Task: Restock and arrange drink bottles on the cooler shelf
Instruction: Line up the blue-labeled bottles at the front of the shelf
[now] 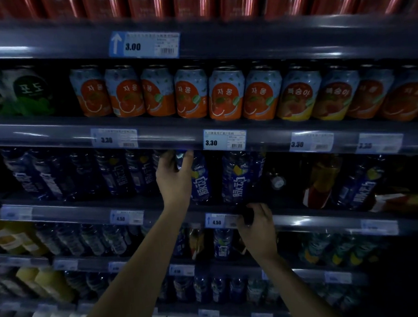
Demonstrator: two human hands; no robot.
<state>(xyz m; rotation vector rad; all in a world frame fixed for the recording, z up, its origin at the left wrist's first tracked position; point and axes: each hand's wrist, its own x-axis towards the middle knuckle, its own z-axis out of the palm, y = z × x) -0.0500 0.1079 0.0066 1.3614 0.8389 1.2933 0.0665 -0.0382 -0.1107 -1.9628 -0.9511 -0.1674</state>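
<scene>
blue bottle [200, 183] in left hand [174, 178]

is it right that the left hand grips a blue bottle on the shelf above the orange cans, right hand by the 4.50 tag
No: in the head view the left hand grips the blue bottle on the shelf below the orange cans. The right hand is by the 4.50 tag.

Across the middle of your view, the cans [226, 94] look like glossy printed metal. Below them, your bottles [233, 160] are clear shiny plastic with slick blue labels [239, 184]. The shelf rails [44, 133] look smooth and semi-glossy, the price tags [224, 140] matt paper.
</scene>
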